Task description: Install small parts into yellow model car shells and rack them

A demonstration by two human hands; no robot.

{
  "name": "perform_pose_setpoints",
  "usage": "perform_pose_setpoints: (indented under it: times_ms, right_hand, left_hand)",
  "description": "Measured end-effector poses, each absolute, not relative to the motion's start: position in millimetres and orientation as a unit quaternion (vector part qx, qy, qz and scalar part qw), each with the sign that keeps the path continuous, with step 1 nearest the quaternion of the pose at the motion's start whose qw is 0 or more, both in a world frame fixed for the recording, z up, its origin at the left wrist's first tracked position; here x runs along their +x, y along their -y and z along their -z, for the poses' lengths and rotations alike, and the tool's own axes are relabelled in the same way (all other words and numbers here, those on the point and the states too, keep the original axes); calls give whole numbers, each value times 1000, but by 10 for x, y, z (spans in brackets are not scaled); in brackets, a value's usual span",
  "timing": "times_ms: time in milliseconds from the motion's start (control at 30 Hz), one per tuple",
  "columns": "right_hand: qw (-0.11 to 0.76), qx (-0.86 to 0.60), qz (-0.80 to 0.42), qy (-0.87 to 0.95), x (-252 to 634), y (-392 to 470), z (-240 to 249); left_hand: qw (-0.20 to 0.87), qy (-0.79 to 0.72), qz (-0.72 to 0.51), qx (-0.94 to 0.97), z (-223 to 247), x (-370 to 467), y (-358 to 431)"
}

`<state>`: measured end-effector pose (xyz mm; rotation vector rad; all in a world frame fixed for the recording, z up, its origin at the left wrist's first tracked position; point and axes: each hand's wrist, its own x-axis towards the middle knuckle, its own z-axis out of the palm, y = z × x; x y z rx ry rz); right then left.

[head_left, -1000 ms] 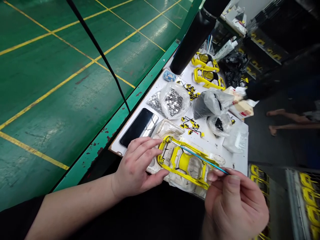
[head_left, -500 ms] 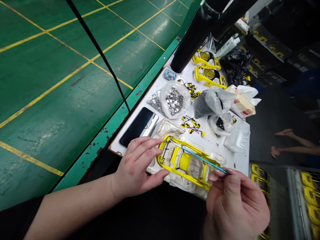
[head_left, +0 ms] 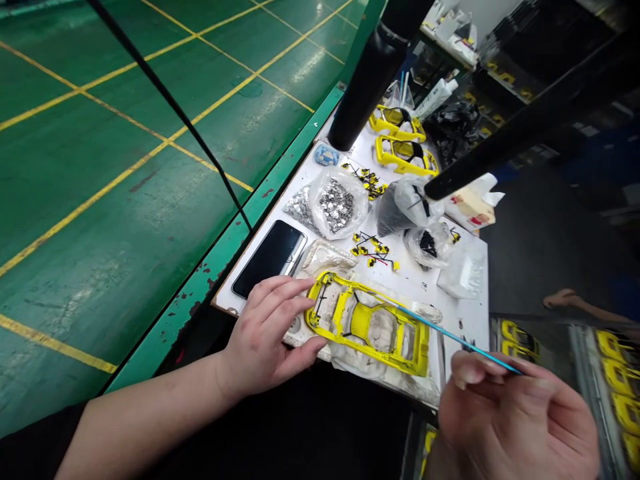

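The left hand has thumb and fingers wide, touching one end of the yellow car shell, which sits on a lumpy white block. The right hand pinches a thin blue stick; its tip maybe touches the shell.

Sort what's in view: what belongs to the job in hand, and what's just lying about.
Likely the job:
yellow toy car shell, the left hand at one end
slim blue-handled tool in the right hand
whitish support beneath the shell
perhaps, by matching colour, small yellow-and-black parts

Apparently just lying about:
smartphone
tissue box
white bottle
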<state>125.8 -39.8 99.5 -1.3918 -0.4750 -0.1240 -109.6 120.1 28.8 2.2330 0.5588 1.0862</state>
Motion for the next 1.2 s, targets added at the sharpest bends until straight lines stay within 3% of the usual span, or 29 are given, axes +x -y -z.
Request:
perform_pose_setpoints:
  times_ms: [167, 333, 500, 700, 867, 1200]
  right_hand:
    - [731, -636, 173, 178, 1775, 635, -1000]
    - [711, -663, 205, 113, 2164, 782, -859]
    - [703, -687, 166, 76, 2348, 798, -676]
    - [708, -697, 97, 63, 2465, 764, -481]
    - [715, -694, 63, 61, 2487, 714, -443]
    - [713, -698, 28, 65, 2490, 739, -430]
  left_hand:
    - [285, -218, -383, 851, -457, -1182, -1219]
    - [240, -291, -345, 859, -664, -1188, -1469]
    - [173, -292, -303, 890, -878, -902, -2071]
    - [157, -293, -108, 937, -1091, -250, -2715]
    - [114, -258, 23, 959, -1125, 225, -2936]
    - [39, -205, 129, 969, -1008, 627, -3060]
